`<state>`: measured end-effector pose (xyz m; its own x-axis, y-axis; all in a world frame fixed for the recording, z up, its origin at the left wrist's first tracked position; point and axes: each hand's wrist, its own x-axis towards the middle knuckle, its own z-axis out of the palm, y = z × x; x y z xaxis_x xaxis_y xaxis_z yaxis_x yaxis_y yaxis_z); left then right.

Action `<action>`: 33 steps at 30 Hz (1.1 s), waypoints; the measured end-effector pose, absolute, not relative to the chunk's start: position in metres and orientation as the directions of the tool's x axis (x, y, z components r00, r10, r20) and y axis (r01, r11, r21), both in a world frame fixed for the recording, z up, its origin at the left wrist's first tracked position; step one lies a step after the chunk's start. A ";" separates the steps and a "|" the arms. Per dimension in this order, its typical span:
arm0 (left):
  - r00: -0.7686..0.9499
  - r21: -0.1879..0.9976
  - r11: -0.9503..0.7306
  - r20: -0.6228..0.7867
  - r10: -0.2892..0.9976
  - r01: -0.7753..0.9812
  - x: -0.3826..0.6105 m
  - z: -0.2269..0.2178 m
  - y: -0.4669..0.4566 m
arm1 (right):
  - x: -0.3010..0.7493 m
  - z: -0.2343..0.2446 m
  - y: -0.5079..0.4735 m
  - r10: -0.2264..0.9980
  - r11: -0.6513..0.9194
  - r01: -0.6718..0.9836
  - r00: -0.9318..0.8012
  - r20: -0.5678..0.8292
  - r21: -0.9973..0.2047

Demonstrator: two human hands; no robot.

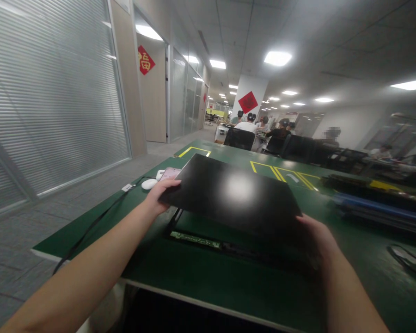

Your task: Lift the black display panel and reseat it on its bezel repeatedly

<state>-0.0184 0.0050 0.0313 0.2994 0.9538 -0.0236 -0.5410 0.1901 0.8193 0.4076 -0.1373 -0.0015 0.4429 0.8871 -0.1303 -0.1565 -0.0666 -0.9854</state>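
Note:
A thin black flat screen panel (208,185) is held up between both hands, tilted, its dark face reflecting a ceiling light. My left hand (159,194) is closed on the panel's left edge, thumb on top. On the right edge, my right hand (317,233) grips it the same way; its fingers below are hidden. Beneath the panel, a black frame (176,219) with a green circuit board strip (196,239) lies on the green table (180,273). The panel covers most of that frame.
Left of the panel are a white mouse (149,184), a phone (170,173) and a black cable (97,222). Stacked dark and blue panels (377,208) lie at the right, near a coiled cable (407,259). Yellow tape marks (277,173) line the far side. Several people sit beyond.

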 end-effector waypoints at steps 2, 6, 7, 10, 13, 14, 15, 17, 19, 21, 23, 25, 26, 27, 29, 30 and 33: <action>0.303 0.825 0.158 0.016 0.953 -0.542 -0.020 0.034 0.005 | 0.408 -0.005 -0.135 0.927 -0.148 -0.209 0.312 -0.210 -0.967; 0.274 0.835 0.082 0.084 0.958 -0.544 -0.020 0.037 0.004 | 0.415 -0.014 -0.130 0.895 -0.161 -0.153 0.394 -0.210 -0.975; 0.273 0.841 0.077 0.087 0.958 -0.536 -0.019 0.036 0.004 | 0.418 -0.016 -0.129 0.875 -0.160 -0.134 0.440 -0.203 -0.978; 0.285 0.861 0.092 0.064 0.956 -0.501 -0.012 0.027 0.002 | 0.422 -0.015 -0.128 0.783 -0.173 -0.090 0.592 -0.192 -0.981; 0.283 0.864 0.118 0.029 0.959 -0.489 -0.002 0.014 0.000 | 0.426 -0.011 -0.130 0.684 -0.197 -0.062 0.706 -0.182 -0.978; 0.283 0.867 0.129 0.014 0.959 -0.481 0.002 0.010 -0.001 | 0.427 -0.009 -0.131 0.661 -0.198 -0.055 0.730 -0.175 -0.979; 0.293 0.872 0.144 0.000 0.956 -0.469 0.005 0.007 -0.001 | 0.428 -0.008 -0.132 0.643 -0.196 -0.049 0.748 -0.166 -0.979; 0.299 0.875 0.158 -0.016 0.954 -0.458 0.008 0.002 0.000 | 0.430 -0.007 -0.134 0.626 -0.191 -0.033 0.766 -0.148 -0.981; 0.297 0.877 0.160 -0.021 0.955 -0.454 0.007 0.000 0.002 | 0.429 -0.007 -0.134 0.629 -0.200 0.002 0.767 -0.127 -0.980; 0.289 0.874 0.153 -0.016 0.957 -0.461 0.005 0.000 0.005 | 0.425 -0.006 -0.133 0.633 -0.229 0.065 0.768 -0.098 -0.971; 0.280 0.868 0.142 -0.003 0.960 -0.477 0.002 0.001 0.007 | 0.419 -0.005 -0.132 0.633 -0.241 0.125 0.772 -0.058 -0.963; 0.282 0.861 0.135 0.010 0.959 -0.490 0.000 0.003 0.008 | 0.413 -0.002 -0.131 0.628 -0.233 0.143 0.777 -0.036 -0.962; 0.285 0.859 0.134 0.015 0.958 -0.494 -0.001 0.004 0.008 | 0.410 0.000 -0.132 0.625 -0.229 0.141 0.780 -0.034 -0.963; 0.288 0.857 0.133 0.018 0.957 -0.497 -0.001 0.005 0.007 | 0.408 0.001 -0.132 0.622 -0.233 0.141 0.783 -0.036 -0.962; 0.292 0.856 0.134 0.021 0.956 -0.499 -0.001 0.006 0.006 | 0.405 0.004 -0.134 0.608 -0.266 0.156 0.793 -0.040 -0.951; 0.295 0.857 0.137 0.019 0.955 -0.497 0.000 0.006 0.005 | 0.406 0.004 -0.134 0.602 -0.286 0.174 0.798 -0.036 -0.942; 0.318 0.866 0.163 -0.004 0.948 -0.473 0.002 0.004 0.005 | 0.410 0.003 -0.136 0.591 -0.343 0.240 0.806 -0.010 -0.908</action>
